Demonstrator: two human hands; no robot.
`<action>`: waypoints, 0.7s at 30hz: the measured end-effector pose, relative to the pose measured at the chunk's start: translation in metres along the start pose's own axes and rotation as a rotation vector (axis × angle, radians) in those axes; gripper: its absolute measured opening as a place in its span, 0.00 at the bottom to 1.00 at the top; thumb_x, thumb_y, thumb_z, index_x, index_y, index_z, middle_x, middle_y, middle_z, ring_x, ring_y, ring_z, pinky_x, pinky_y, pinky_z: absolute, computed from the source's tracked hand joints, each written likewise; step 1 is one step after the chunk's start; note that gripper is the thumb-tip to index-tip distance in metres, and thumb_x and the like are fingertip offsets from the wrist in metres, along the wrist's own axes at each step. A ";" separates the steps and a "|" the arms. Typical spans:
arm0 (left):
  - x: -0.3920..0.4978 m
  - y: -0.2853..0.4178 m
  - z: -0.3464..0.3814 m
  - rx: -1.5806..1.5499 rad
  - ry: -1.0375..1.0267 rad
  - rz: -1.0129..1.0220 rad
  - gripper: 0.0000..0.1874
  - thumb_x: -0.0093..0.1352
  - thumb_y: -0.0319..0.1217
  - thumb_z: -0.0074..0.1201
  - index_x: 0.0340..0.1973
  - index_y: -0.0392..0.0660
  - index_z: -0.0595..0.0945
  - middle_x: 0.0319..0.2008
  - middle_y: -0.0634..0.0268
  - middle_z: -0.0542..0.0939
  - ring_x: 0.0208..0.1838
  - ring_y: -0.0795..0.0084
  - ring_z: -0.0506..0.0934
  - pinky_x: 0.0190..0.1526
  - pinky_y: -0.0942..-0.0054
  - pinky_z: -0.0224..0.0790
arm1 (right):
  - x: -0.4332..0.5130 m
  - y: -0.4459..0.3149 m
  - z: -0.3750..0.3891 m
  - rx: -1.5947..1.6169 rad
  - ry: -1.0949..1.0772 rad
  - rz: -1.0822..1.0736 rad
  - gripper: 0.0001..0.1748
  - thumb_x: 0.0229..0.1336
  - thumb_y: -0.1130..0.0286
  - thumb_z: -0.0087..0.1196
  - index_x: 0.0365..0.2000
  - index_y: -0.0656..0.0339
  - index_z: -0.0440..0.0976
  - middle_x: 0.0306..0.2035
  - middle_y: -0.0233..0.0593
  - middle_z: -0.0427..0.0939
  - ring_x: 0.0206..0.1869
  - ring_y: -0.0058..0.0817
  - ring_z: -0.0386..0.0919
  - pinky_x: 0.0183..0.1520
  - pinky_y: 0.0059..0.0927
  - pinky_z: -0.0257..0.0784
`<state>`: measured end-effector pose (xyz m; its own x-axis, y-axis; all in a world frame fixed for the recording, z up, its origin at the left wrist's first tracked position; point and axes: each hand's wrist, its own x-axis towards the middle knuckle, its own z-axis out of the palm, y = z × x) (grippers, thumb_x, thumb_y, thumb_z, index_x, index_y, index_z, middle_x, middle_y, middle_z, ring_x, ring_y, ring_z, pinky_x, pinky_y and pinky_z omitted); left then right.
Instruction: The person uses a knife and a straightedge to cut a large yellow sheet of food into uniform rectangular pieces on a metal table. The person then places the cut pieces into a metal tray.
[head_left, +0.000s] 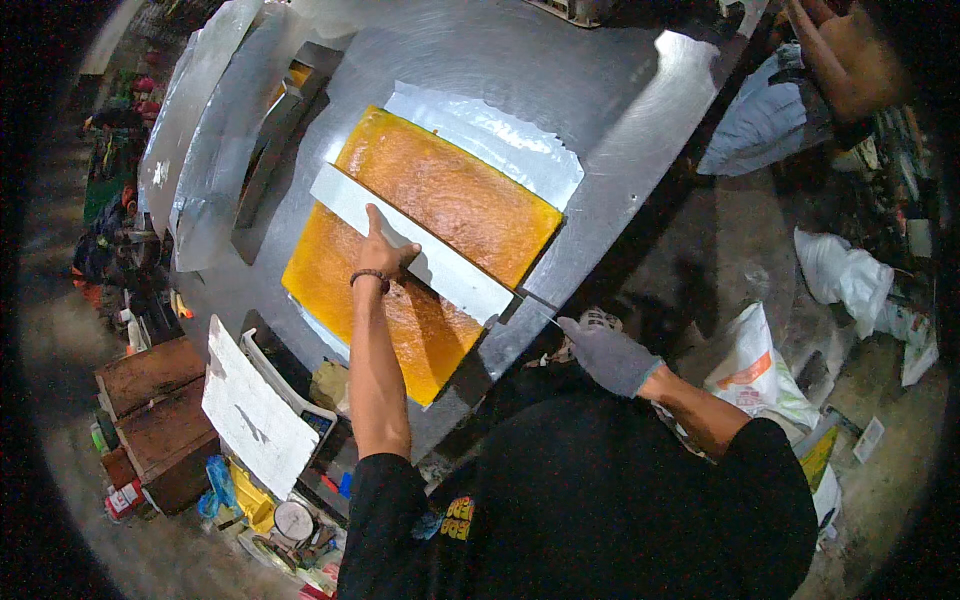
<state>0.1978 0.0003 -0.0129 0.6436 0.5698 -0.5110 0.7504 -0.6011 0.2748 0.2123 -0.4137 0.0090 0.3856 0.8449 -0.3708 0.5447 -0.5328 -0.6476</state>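
Observation:
A flat, glossy amber slab (457, 191) lies on a translucent plastic sheet (487, 135) on the metal tabletop. Across its middle runs a white strip (442, 259) with a straight edge. My bare left hand (381, 251) presses down on this strip, index finger and thumb spread; its other fingers are mostly hidden. My right hand (611, 356), in a grey glove, grips a thin-bladed tool (541, 304), probably a knife. The blade reaches the slab's near right edge, beside the strip's end. Its handle is hidden in my fist.
Bent clear sheets (217, 135) and a metal channel (277, 127) lie at the table's left. A white board (255, 405) leans by a chair, near a brown wooden box (161, 420). White sacks (757, 367) stand on the floor at right. Another person's arm (817, 45) shows top right.

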 end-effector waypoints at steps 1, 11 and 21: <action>0.001 -0.002 0.002 0.000 0.007 0.002 0.68 0.56 0.41 0.75 0.77 0.42 0.38 0.68 0.36 0.67 0.68 0.42 0.70 0.66 0.58 0.66 | 0.003 0.001 0.001 0.079 -0.043 0.041 0.26 0.67 0.73 0.44 0.64 0.68 0.59 0.32 0.57 0.77 0.36 0.54 0.78 0.39 0.50 0.72; 0.009 -0.011 0.009 -0.085 0.034 0.015 0.69 0.54 0.40 0.76 0.77 0.49 0.38 0.54 0.30 0.77 0.61 0.40 0.77 0.60 0.51 0.72 | -0.050 0.037 0.046 0.129 0.112 0.047 0.27 0.68 0.69 0.46 0.66 0.59 0.60 0.44 0.59 0.78 0.43 0.54 0.79 0.45 0.48 0.75; -0.005 -0.001 -0.004 -0.098 0.014 0.134 0.68 0.58 0.52 0.69 0.75 0.36 0.37 0.65 0.29 0.67 0.68 0.39 0.69 0.69 0.58 0.62 | -0.109 0.018 0.042 0.229 0.462 0.448 0.27 0.60 0.59 0.61 0.57 0.60 0.73 0.46 0.48 0.82 0.47 0.38 0.82 0.51 0.39 0.76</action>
<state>0.1942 0.0006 -0.0070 0.7405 0.4960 -0.4534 0.6682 -0.6150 0.4185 0.1487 -0.5129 0.0098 0.8431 0.4113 -0.3465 0.1072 -0.7599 -0.6411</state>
